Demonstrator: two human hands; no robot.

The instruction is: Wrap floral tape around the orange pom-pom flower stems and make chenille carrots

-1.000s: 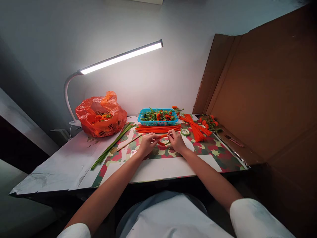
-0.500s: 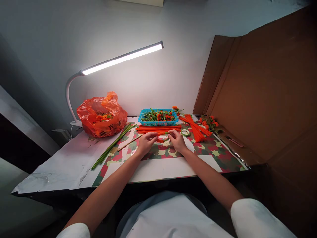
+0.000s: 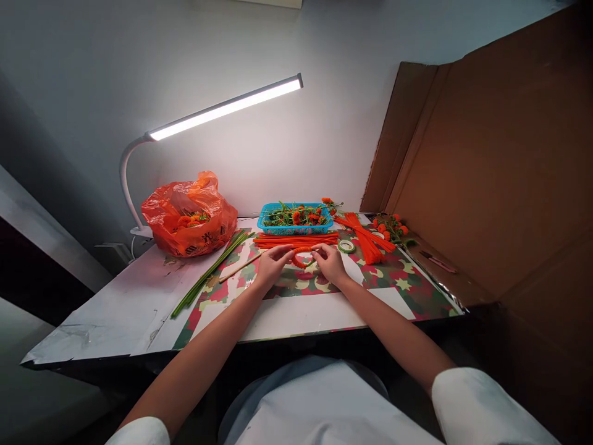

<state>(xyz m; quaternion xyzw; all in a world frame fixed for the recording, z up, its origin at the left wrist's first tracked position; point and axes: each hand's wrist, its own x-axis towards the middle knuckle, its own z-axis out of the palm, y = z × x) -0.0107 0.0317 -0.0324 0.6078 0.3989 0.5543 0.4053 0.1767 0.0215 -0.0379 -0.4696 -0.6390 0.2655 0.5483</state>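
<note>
Between my hands is a bent orange and green chenille stem (image 3: 296, 261), curved into a small loop above the table. My left hand (image 3: 273, 266) pinches its left side with thumb and fingers. At the right side, my right hand (image 3: 330, 262) pinches it too; the fingertips partly cover the stem there. Just beyond the hands lies a row of straight orange chenille stems (image 3: 296, 240). A roll of green tape (image 3: 346, 246) rests to the right of my right hand. Left of my left hand, a thin wooden stick (image 3: 238, 269) lies slanted on the table.
A blue basket (image 3: 296, 230) of orange flowers stands at the back. Right of it are an orange stem bundle (image 3: 365, 241) and more flowers (image 3: 391, 228). Green stems (image 3: 208, 272), an orange plastic bag (image 3: 189, 216) and a lit lamp (image 3: 227, 108) are left. Cardboard (image 3: 486, 154) walls the right.
The orange and green stem has been bent into a more closed, rounder loop between my fingers. My hands have stayed in nearly the same place; the view has shifted slightly.
</note>
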